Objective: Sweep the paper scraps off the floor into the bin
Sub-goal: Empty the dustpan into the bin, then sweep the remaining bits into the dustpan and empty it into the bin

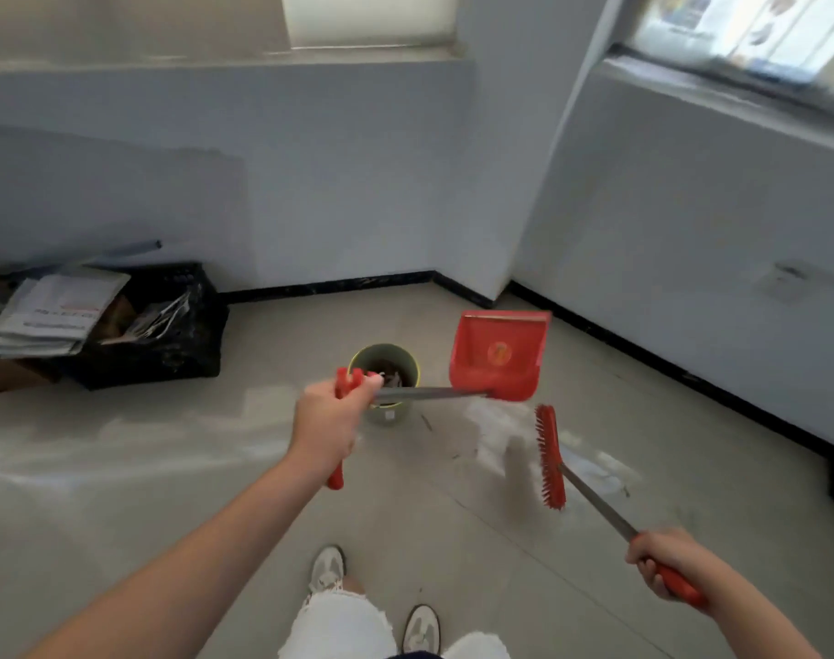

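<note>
Paper scraps [392, 373]: bits lie inside the 1 bin [389, 415], just ahead of your feet; none plain on the floor [120, 468]. Judged light and flimsy, so carry them by pan. Dustpan [498, 356] is raised just right of the bin, left hand [329, 420] fingers curled round its red grip. Right hand [667, 561] fingers are wrapped round the brush [548, 456] handle.

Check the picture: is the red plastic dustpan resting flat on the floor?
No, the left hand holds the red plastic dustpan raised beside the round green bin.
</note>
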Demonstrator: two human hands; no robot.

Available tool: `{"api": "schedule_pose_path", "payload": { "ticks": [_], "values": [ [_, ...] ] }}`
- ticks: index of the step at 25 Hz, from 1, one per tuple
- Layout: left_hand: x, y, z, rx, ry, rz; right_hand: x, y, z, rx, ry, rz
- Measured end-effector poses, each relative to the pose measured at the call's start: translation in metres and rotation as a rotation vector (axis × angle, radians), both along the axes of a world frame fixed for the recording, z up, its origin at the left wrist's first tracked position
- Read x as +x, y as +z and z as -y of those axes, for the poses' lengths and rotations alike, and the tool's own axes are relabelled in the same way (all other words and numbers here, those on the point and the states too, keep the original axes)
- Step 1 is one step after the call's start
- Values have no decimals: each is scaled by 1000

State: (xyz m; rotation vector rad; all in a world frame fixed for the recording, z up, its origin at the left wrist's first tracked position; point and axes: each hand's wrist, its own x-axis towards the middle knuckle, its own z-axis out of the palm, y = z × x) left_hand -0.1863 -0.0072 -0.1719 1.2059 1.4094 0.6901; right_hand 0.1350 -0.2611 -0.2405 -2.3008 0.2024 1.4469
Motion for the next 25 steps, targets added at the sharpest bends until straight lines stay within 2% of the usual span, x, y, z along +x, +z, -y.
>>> {"api": "schedule_pose_path", "payload": {
  "ticks": [3, 7, 11, 16, 21, 25],
  "values": [
    [45, -7, -9, 327, -437, -321, 6, 4, 4, -11, -71, 38],
    [82, -22, -32, 422, -676, -549, 7, 12, -1, -37, -114, 74],
    [106, -52, -57, 439, -833, -632, 8, 20, -1, -63, -237, 140],
    [152, -77, -76, 643, -1059, -688, 26, 2, -7, -77, -308, 181],
    [214, -94, -92, 760, -1190, -756, 112, -25, 3, -165, -344, 254],
    [259, -124, -96, 855, -1230, -814, 200, -79, 20, -281, -281, 283]
  ]
}}
